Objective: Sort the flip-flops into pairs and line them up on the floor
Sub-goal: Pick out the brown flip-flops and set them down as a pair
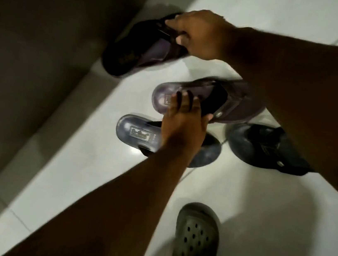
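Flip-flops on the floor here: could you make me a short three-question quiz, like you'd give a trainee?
1. True or false: each hand grips a flip-flop.
2. How many flip-flops lie on the floor with no hand gripping them?
3. Which one is the left hand gripping? A) the purple flip-flop B) the green clog C) the blue flip-flop

Key
1. True: the right hand holds the dark flip-flop near the wall.
2. Two: the blue flip-flop and the navy flip-flop.
3. A
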Action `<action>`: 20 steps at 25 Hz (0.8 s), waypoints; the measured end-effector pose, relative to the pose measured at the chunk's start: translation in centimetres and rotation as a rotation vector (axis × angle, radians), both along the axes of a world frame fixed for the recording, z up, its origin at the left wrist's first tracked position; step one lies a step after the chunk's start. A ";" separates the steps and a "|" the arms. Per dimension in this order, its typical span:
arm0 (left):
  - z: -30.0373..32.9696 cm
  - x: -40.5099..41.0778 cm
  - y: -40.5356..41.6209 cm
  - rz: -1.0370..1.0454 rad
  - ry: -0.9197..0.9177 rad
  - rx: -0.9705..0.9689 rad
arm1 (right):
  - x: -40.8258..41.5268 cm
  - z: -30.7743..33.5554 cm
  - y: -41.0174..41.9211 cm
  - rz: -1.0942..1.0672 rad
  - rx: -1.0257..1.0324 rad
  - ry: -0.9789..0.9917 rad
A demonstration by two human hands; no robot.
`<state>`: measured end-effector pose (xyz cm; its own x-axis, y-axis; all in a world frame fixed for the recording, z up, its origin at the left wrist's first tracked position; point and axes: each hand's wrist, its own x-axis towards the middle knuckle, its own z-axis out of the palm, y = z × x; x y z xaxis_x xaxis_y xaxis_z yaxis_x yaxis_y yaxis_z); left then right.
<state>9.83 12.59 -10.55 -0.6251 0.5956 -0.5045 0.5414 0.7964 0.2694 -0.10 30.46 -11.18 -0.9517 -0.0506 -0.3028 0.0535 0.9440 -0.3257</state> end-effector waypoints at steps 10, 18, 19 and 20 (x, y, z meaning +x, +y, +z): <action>-2.7 -2.8 -2.6 -0.129 -0.056 -0.158 | 0.9 -2.9 1.7 0.113 0.180 -0.184; -2.8 -5.6 -1.6 -0.347 -0.018 -0.123 | 10.9 -1.7 8.9 -0.317 0.022 -0.118; -2.7 -6.0 -0.8 -0.393 -0.004 -0.120 | 11.9 -1.6 9.1 -0.342 0.073 -0.152; -2.6 -6.3 0.1 -0.433 0.014 -0.102 | 12.7 -1.8 9.3 -0.366 0.110 -0.173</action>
<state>3.49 12.72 -13.11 -0.3356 0.7516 -0.5679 0.8341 0.5172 0.1915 12.61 39.79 -12.98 -0.8356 0.3231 -0.4442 0.4370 0.8810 -0.1812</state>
